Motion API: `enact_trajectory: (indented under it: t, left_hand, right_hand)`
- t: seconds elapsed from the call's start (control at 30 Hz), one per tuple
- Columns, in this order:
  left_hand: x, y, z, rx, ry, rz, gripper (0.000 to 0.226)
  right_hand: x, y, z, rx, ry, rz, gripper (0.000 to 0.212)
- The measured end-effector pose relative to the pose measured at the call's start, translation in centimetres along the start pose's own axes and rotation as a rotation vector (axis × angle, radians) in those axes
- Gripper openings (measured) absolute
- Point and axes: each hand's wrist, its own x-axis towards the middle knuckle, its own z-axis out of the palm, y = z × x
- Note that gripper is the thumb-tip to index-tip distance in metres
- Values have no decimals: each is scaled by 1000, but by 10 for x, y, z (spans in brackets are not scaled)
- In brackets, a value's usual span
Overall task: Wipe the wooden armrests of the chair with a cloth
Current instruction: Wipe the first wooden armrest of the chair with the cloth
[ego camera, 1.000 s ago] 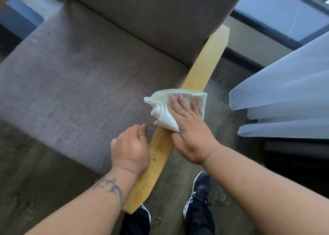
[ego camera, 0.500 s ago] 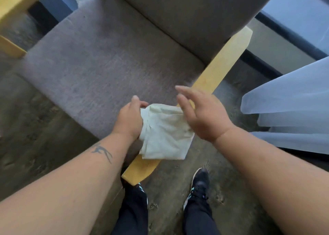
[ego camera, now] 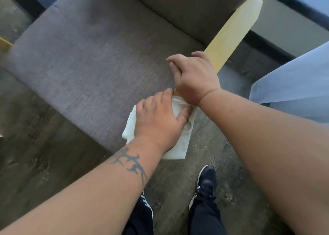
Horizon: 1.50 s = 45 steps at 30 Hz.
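Observation:
The chair's right wooden armrest (ego camera: 233, 31) is pale yellow and runs from upper right down to the centre. A white cloth (ego camera: 179, 145) covers its near end. My left hand (ego camera: 158, 120) lies flat on the cloth, pressing it onto the armrest with fingers spread. My right hand (ego camera: 194, 76) rests on the armrest just beyond the cloth, its fingers curled over the inner edge. The near end of the armrest is hidden under the cloth and my hands.
The grey seat cushion (ego camera: 92, 56) and backrest (ego camera: 187, 8) fill the upper left. A sheer white curtain (ego camera: 293, 81) hangs at the right. A bit of the other armrest (ego camera: 4, 44) shows at the far left. My two shoes (ego camera: 206, 184) stand on the dark floor.
The cloth passed from my right hand to my left. My left hand now presses it flat on the near end, and my right hand has moved up onto the bare armrest.

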Motion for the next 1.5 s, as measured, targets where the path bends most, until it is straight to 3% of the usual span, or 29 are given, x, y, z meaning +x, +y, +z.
enact_trajectory:
  t: [0.17,0.57,0.67,0.77,0.83,0.93,1.07,1.17,1.3,1.4,1.5]
  left_hand:
    - [-5,-5,5,76,40,5,77]
    - [-57,-58,-10,-79,54,-105,76]
    - [-78,-65,-19,-43,157,133,82]
    - [-99,-71,-14,134,-22,444,106]
    - [-97,-76,-10,178,-78,501,92]
    - [-72,-72,-27,-42,-13,438,46]
    - [-30,-62,-72,-405,-143,137,29]
    - [-7,-50,-91,-494,-113,181,16]
    - [0,-39,-84,-437,-312,354,22]
    - [-6,-46,-61,-134,-477,472,49]
    - [-14,-58,-46,-114,-477,494,74]
  right_hand:
    - [1,0,1,-18,30,-10,34]
    - [0,-3,-1,-57,-19,3,37]
    - [1,-4,0,-58,-31,12,38]
    - [1,-4,0,-55,-29,10,38]
    - [1,-4,0,-50,-28,11,38]
    - [2,-1,1,-61,-16,12,37]
    - [1,-2,1,-61,-2,4,38]
    - [1,-1,0,-58,-6,6,37]
    - [1,-2,2,-58,6,5,36]
    - [0,-2,2,-67,22,4,38]
    - [0,-2,2,-77,28,4,39]
